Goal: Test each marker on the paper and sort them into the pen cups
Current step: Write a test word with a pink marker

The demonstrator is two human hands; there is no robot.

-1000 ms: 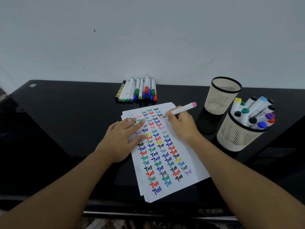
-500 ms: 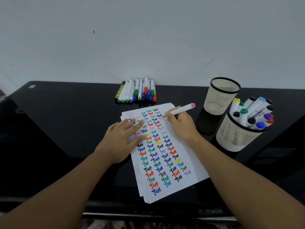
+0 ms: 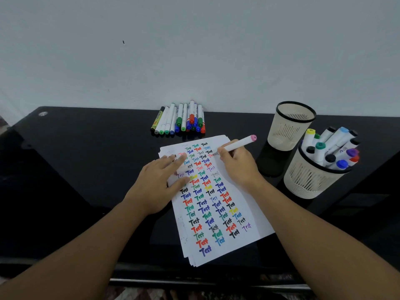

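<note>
Marker [image 3: 238, 144], pink-capped, is pinched in my right hand [image 3: 237, 165], tip on the paper [image 3: 225, 191], mid-test; my left hand [image 3: 160, 185] lies flat holding it. Next: judge the stroke, pick a cup [image 3: 290, 126].

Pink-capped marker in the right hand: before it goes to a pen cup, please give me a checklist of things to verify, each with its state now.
1. Right hand grips the pink-capped marker: ok.
2. Marker tip is at the paper, near the top right words: ok.
3. Left hand rests flat on the paper and steadies it: ok.
4. A fresh pink mark is visible, so the marker works: cannot tell.
5. The far pen cup has room; it looks empty: ok.
6. The near pen cup has room; it is crowded with markers: cannot tell.
</note>
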